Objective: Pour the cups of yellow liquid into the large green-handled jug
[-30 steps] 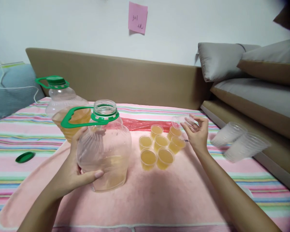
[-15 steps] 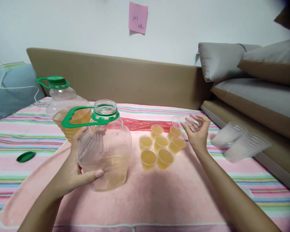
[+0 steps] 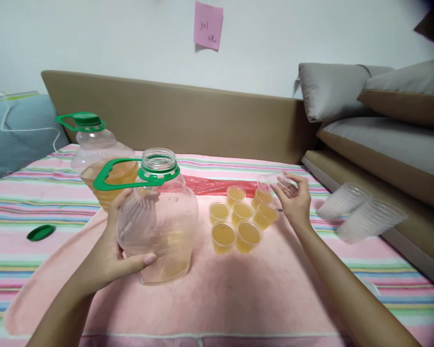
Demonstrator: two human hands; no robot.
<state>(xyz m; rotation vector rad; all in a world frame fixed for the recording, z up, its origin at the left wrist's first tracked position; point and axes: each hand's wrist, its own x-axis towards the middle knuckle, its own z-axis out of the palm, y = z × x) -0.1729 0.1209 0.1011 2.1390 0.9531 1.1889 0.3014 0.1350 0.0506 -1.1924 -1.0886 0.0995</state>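
My left hand (image 3: 112, 250) is wrapped round the side of an uncapped clear jug (image 3: 159, 217) with a green handle; a little amber liquid lies in its bottom, and it stands on a pink towel (image 3: 220, 299). My right hand (image 3: 292, 200) pinches an empty clear plastic cup (image 3: 273, 180), tipped on its side just above several small cups filled with amber liquid (image 3: 238, 219). A second, capped jug (image 3: 94, 154) about half full of the same liquid stands behind the first.
A loose green cap (image 3: 40, 233) lies on the striped sheet at the left. Two stacks of clear cups (image 3: 361, 214) lie on their sides at the right, next to tan and grey cushions (image 3: 383, 135). A tan headboard (image 3: 188, 115) runs along the back.
My right hand has shifted its fingers slightly on the empty cup. The jug and my left hand have stayed where they were.
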